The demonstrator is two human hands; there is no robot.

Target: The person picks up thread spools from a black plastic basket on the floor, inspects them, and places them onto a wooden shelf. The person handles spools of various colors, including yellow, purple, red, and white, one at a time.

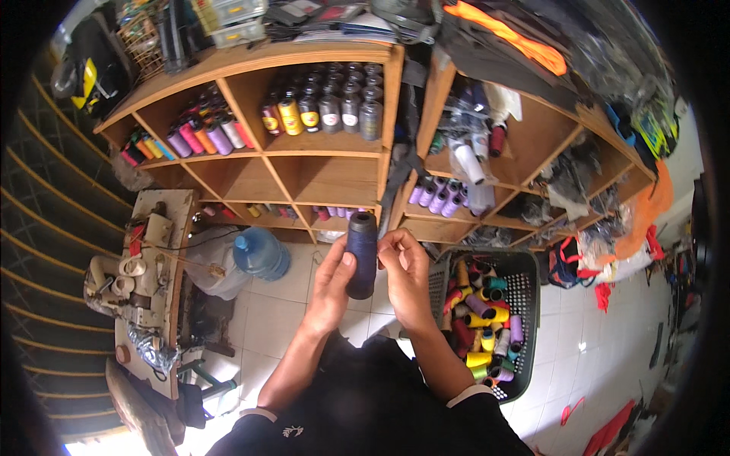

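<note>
A dark blue thread cone (362, 262) is held out over a white tiled floor (559, 342) in the grip of the left hand (329, 285), in a workroom I follow from a distance. That grip pinches the cone from its left side, the thumb showing against the wound surface. The right hand (409, 277) is raised just beside it, thumb and fingertips drawn close together at the cone's right edge; from my remote post I cannot tell whether this grip pinches a thread end or touches the cone. Beyond the hands I see a wooden shelf unit (327, 176), its cubbyholes lined with spools in dark gray, yellow, purple, orange and red. A second wooden shelving unit (534, 148) angles away to the right, stocked with lilac spools and plastic-wrapped goods, with a bright orange cloth (508, 34) among the dark fabrics heaped on top. At left, a worn table (182, 228) carries a beige sewing machine (148, 262) in front of a dark ribbed wall (61, 296). Near the table, on the tiles, I make out a blue water jug (262, 254) beside a pale plastic bag (209, 262). To the right of the person sits a dark perforated basket (537, 304) full of mixed thread cones (487, 319), and red fabric (612, 429) lies on the floor at lower right.
</note>
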